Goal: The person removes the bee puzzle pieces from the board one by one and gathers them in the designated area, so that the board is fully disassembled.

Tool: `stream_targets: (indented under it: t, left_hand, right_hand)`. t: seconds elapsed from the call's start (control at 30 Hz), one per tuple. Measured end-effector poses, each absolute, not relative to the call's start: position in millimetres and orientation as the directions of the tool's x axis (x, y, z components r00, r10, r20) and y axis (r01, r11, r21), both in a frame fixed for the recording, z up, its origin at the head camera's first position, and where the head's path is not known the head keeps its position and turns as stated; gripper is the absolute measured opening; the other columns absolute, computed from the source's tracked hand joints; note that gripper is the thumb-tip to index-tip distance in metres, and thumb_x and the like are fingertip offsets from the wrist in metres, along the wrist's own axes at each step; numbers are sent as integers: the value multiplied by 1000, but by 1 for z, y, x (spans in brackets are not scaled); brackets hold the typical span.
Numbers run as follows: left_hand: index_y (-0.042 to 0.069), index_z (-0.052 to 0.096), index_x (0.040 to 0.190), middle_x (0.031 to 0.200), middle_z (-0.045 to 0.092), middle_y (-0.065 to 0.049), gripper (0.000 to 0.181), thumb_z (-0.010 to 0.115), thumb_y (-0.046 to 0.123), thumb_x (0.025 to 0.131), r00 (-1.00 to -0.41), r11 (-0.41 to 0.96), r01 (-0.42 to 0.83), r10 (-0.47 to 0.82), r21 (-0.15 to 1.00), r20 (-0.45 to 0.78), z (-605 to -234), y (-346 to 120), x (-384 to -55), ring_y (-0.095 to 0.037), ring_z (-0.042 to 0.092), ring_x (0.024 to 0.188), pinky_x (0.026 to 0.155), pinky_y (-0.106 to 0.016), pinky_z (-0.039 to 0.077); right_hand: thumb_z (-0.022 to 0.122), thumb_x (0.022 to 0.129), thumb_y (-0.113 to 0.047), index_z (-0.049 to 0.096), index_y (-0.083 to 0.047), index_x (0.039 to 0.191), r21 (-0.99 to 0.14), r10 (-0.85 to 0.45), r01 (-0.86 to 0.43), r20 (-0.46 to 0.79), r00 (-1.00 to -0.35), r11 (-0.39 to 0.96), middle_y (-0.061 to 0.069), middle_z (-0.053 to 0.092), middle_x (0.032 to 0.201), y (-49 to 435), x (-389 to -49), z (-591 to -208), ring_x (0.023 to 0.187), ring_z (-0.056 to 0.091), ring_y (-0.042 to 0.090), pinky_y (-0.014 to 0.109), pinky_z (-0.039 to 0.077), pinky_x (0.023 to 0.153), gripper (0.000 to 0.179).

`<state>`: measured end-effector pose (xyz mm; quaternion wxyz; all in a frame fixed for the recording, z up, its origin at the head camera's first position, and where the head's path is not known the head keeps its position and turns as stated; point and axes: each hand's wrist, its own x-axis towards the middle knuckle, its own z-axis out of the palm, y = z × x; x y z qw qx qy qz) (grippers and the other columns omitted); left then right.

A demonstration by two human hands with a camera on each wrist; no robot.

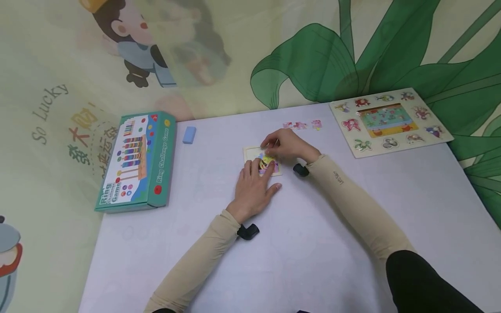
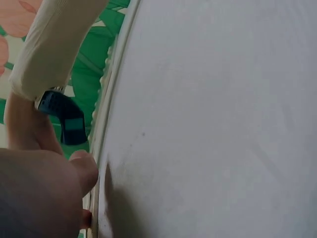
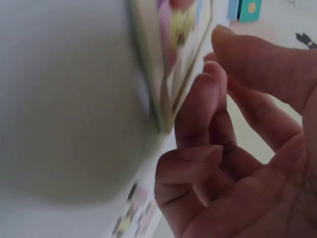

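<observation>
In the head view a small square jigsaw puzzle (image 1: 278, 168) in a pale frame lies mid-table, with a yellow and pink picture partly assembled in it. My left hand (image 1: 252, 189) rests its extended fingertips on the puzzle's lower part, thumb held out to the side. Over the upper right edge of the frame is my right hand (image 1: 287, 144), fingers bent and thumb close to the index finger; I cannot tell whether a piece is between them. The right wrist view shows these fingers (image 3: 198, 106) beside the frame's corner (image 3: 167, 121).
Several pink jigsaw pieces (image 1: 300, 125) lie behind the right hand. A blue block (image 1: 189, 135) sits near the green Ring Challenge Game box (image 1: 160, 165) at the left. A board with sea-animal pictures (image 1: 368, 150) lies at the back right, by the patterned wall covering.
</observation>
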<state>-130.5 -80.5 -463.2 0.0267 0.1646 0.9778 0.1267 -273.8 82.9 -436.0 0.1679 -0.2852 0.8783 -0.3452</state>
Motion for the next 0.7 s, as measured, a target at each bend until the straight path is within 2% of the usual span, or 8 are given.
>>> stream_targets:
  t: [0.23,0.43,0.7]
  left_hand:
    - [21,37,167,158,27,-38,72,50,59,107,-961,939,247,269,239,-67,-465,-72,-125,-53,23,154,130,-51,24]
    - [23,35,167,166,25,-39,73,46,63,107,-963,949,224,251,224,-100,-465,-73,-125,-52,21,158,130,-52,26]
    - [24,33,168,165,26,-38,74,44,65,107,-959,952,235,261,197,-114,-465,-74,-126,-52,21,158,129,-53,26]
  right_hand:
    - [79,94,-11,79,-4,104,-702,-632,-383,-122,-765,600,7,70,86,74,-268,-436,76,58,17,28,45,69,13]
    - [82,92,-13,79,-6,101,-696,-622,-370,-140,-771,615,7,72,86,72,-268,-438,75,59,15,27,46,70,12]
    - [82,92,-14,72,-5,106,-677,-606,-337,-202,-769,654,10,73,96,68,-268,-436,82,65,18,30,50,78,19]
